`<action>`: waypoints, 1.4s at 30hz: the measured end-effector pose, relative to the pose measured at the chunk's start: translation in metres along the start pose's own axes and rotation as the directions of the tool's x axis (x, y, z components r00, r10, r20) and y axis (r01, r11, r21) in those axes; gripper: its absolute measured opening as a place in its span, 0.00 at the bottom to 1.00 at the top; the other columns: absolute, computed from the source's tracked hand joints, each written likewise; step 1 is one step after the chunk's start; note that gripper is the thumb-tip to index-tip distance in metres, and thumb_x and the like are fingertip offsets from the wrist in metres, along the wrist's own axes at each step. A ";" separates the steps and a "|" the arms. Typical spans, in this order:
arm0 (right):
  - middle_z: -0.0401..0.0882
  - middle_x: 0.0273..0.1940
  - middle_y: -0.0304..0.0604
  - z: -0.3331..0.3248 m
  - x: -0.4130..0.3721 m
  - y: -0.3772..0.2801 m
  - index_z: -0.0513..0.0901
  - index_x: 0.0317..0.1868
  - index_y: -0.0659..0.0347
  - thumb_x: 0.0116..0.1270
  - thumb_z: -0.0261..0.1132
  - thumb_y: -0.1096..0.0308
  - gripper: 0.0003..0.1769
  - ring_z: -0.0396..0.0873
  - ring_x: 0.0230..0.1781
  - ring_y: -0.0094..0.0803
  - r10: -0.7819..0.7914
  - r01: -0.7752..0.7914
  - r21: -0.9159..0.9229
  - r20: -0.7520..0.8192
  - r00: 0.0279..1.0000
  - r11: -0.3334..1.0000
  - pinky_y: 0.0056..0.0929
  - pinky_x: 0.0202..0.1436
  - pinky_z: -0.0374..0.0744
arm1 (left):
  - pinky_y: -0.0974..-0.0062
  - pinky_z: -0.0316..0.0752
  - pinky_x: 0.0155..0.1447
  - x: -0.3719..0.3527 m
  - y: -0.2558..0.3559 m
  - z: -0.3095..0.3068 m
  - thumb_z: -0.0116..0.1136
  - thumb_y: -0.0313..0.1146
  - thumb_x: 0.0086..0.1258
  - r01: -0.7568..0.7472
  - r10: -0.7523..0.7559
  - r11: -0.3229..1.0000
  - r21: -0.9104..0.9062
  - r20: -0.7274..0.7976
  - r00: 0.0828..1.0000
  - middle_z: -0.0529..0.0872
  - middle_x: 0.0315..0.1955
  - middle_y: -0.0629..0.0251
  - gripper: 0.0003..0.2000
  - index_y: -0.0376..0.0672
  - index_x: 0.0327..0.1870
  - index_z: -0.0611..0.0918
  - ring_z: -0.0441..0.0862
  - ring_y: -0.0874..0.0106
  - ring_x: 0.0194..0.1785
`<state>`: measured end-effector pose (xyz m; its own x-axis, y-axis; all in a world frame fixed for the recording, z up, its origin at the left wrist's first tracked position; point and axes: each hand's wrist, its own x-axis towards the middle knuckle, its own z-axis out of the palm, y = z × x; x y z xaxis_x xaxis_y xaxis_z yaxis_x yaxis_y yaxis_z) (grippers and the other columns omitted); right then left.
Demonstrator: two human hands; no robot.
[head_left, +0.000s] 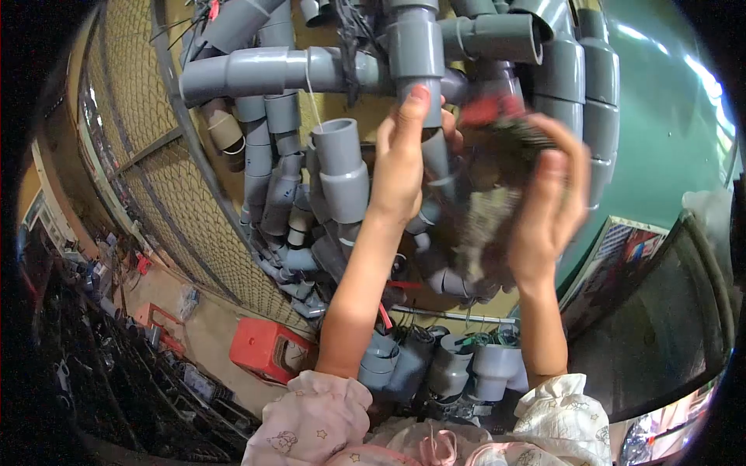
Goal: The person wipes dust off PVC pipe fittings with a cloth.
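My left hand (400, 167) is closed around the lower end of a grey plastic pipe fitting (416, 46) in the upper middle, thumb in front and fingers behind. My right hand (548, 202) is curled, smeared by motion, against a rag-like bundle (489, 210) with dark, pale and red patches; blur hides its exact kind. To the left of my left hand stands a wide grey pipe coupling (342, 171) with its mouth upward. A horizontal grey pipe piece (256, 71) hangs just above it.
Many grey fittings hang in strings around my hands. Several grey pipe pieces (493, 369) stand below. A red plastic stool (268, 349) is at lower left, near a wire mesh panel (183, 182). A green wall (660, 116) and dark curved panel (660, 311) lie right.
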<state>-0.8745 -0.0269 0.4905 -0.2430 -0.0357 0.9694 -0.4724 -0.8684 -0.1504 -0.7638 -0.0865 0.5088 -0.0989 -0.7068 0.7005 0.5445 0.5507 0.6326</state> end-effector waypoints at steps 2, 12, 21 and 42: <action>0.72 0.44 0.48 0.012 0.024 -0.011 0.69 0.47 0.71 0.67 0.45 0.60 0.20 0.72 0.45 0.33 -0.194 0.199 0.018 -0.161 0.968 0.980 0.29 0.51 0.69 | 0.82 0.67 0.30 0.001 -0.001 -0.003 0.47 0.53 0.62 0.002 -0.001 1.000 -0.015 0.070 0.998 0.74 0.20 0.66 0.24 0.36 0.38 0.70 0.72 0.78 0.23; 0.68 0.51 0.55 0.088 0.106 0.010 0.77 0.36 0.68 0.59 0.50 0.59 0.19 0.59 0.59 0.52 -0.451 0.646 -0.429 0.474 0.756 0.632 0.48 0.63 0.53 | 0.78 0.70 0.30 -0.005 -0.015 -0.002 0.39 0.35 0.68 -0.163 0.163 0.987 0.017 -0.040 0.986 0.77 0.23 0.63 0.11 0.36 0.35 0.71 0.74 0.74 0.24; 0.72 0.46 0.54 0.100 0.125 0.011 0.77 0.37 0.69 0.61 0.49 0.60 0.19 0.62 0.56 0.48 -0.448 0.627 -0.425 0.451 0.772 0.653 0.46 0.61 0.55 | 0.80 0.68 0.29 -0.009 -0.009 0.003 0.43 0.42 0.68 -0.178 0.182 0.978 0.109 -0.029 0.983 0.74 0.20 0.66 0.15 0.37 0.32 0.71 0.73 0.76 0.23; 0.66 0.54 0.53 0.083 0.106 0.004 0.76 0.40 0.67 0.61 0.51 0.60 0.18 0.55 0.61 0.53 -0.403 0.683 -0.441 0.573 0.713 0.582 0.46 0.63 0.54 | 0.83 0.68 0.31 -0.012 -0.015 -0.011 0.50 0.26 0.61 -0.152 0.154 0.982 0.110 -0.007 0.988 0.75 0.25 0.67 0.08 0.35 0.39 0.69 0.72 0.80 0.26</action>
<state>-0.8323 -0.0751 0.6086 0.5028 0.0408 0.8634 -0.8146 -0.3117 0.4891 -0.7620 -0.0909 0.4872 -0.0078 -0.6170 0.7869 0.4583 0.6972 0.5512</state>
